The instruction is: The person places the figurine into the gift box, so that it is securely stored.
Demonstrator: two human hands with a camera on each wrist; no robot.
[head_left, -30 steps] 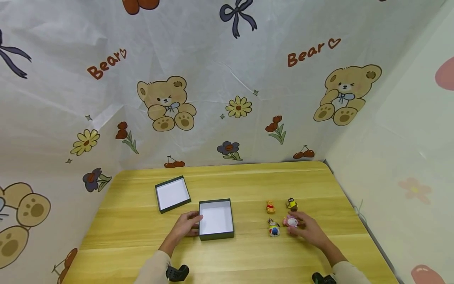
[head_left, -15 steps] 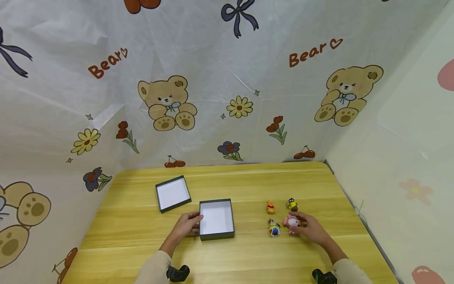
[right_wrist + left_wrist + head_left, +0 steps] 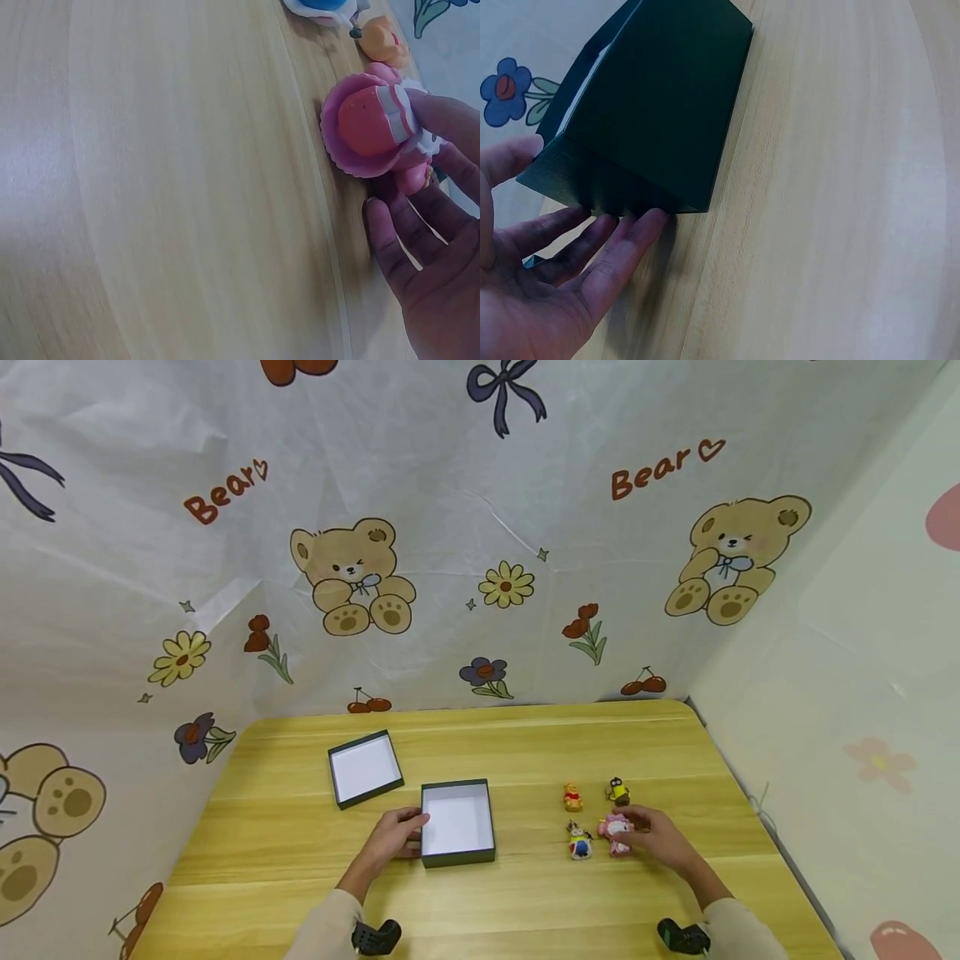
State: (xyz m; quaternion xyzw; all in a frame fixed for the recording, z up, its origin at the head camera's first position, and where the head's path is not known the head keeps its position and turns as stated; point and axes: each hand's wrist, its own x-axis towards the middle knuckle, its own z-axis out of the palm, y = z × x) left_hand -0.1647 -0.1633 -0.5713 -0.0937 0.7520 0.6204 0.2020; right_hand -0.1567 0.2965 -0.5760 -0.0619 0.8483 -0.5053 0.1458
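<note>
My left hand (image 3: pixel 390 839) holds the left wall of a dark green box (image 3: pixel 459 859) with a white inside, thumb over the rim. In the left wrist view its fingertips touch the box's outer side. My right hand (image 3: pixel 660 841) grips a pink figurine (image 3: pixel 613 832) with a pale face. The right wrist view shows the figurine's pink scalloped underside (image 3: pixel 330 135) turned towards the camera, thumb on one side, fingers behind. Beside it are a figurine with a blue front (image 3: pixel 580 843), an orange bear figurine in red (image 3: pixel 572 798) and a yellow and brown figurine (image 3: pixel 618 792).
A matching lid (image 3: pixel 366 770), white inside up, lies behind and left of the box. All of it sits on a wood-grain table (image 3: pixel 517 910). A bear-print cloth (image 3: pixel 450 485) hangs at the back, and a pale wall (image 3: pixel 847 693) stands on the right.
The pink figurine has turned in my right hand, so more of its body shows. My right hand has shifted slightly. The left hand and the box stay in place.
</note>
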